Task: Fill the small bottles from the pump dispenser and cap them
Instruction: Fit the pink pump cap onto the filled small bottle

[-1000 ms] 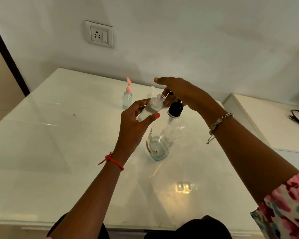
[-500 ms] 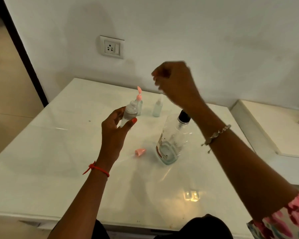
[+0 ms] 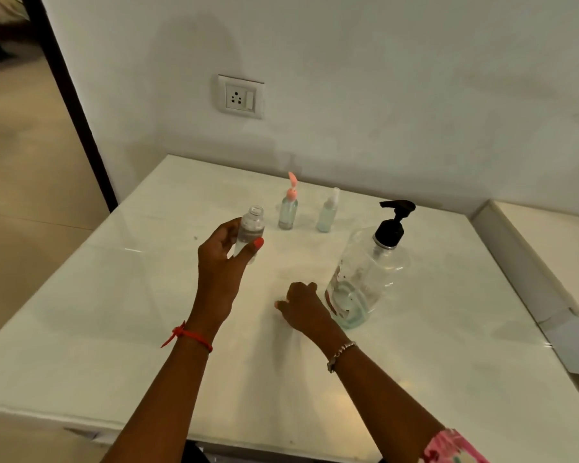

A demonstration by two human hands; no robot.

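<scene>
My left hand [image 3: 221, 262] holds a small clear bottle [image 3: 250, 228] upright above the table, its neck open and uncapped, liquid inside. My right hand [image 3: 303, 307] rests low on the table just left of the pump dispenser [image 3: 368, 275], fingers curled down over the spot where the pink cap lay. The cap is hidden, and a pink bit at the fingertips may be a nail. The dispenser is a large clear bottle with a black pump head, nearly drained. Behind stand a small bottle with a pink flip top [image 3: 287, 212] and one with a clear cap [image 3: 326, 215].
The glossy white table [image 3: 114, 312] meets the wall at the back, where a socket [image 3: 240, 96] is mounted. A raised white ledge [image 3: 532, 255] borders the table's right side. A dark door frame [image 3: 71, 105] stands to the left.
My right hand has left the pump head and dropped to the table where the pink cap lay. My left hand has carried the small bottle left, away from the spout.
</scene>
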